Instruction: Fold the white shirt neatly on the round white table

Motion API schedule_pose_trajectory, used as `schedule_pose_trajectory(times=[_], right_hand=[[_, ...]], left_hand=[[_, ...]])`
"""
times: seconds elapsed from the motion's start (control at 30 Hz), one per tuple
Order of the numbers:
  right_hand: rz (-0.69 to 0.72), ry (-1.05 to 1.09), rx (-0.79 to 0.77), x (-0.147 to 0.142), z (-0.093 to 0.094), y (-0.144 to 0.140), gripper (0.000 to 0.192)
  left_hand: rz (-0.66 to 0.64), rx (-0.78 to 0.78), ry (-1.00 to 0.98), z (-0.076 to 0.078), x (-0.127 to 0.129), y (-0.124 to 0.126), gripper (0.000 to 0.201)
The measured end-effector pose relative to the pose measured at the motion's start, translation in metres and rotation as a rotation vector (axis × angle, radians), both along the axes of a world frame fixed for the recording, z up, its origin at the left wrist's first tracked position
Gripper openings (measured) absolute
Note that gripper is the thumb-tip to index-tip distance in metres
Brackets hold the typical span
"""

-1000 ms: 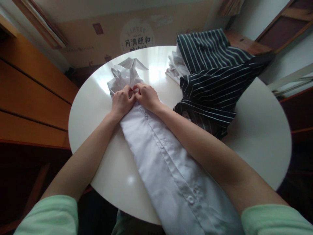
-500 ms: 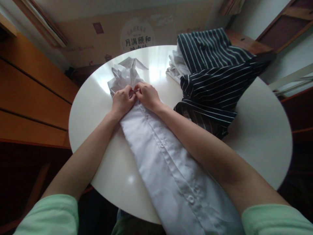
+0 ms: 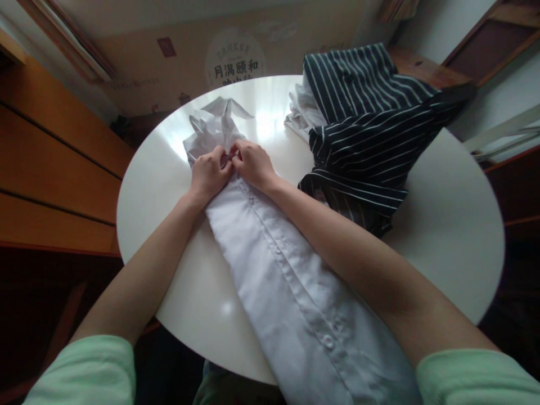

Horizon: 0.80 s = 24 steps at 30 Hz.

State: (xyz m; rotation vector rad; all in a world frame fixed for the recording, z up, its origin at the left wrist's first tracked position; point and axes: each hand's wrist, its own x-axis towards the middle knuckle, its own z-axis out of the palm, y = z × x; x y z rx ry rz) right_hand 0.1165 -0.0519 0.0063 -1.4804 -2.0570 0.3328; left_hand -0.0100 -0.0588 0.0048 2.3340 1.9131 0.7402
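On the round white table [image 3: 442,225], white shirt [image 3: 278,264] lies lengthwise; left hand [image 3: 208,175] and right hand [image 3: 252,164] both pinch its placket near the collar, probably at a button. Keep fabric taut, edges aligned.

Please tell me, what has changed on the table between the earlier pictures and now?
Almost nothing visibly changed. Only the view shifted slightly. The left hand and the right hand stay together, pinching the white shirt at its placket near the collar; no grip was taken or released. The striped shirt and the round table stayed as they were.
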Motion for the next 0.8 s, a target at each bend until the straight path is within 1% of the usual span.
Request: schedule_pose_trajectory(times=[0.37, 0.8], right_hand=[[0.002, 0.006, 0.004, -0.0003, -0.0001, -0.0005, 0.026], [0.004, 0.016, 0.002, -0.0004, -0.0004, -0.0004, 0.025]], left_hand=[[-0.001, -0.009, 0.046, 0.0011, -0.0001, -0.0002, 0.019], [-0.007, -0.018, 0.022, 0.0010, -0.0004, 0.0002, 0.017]])
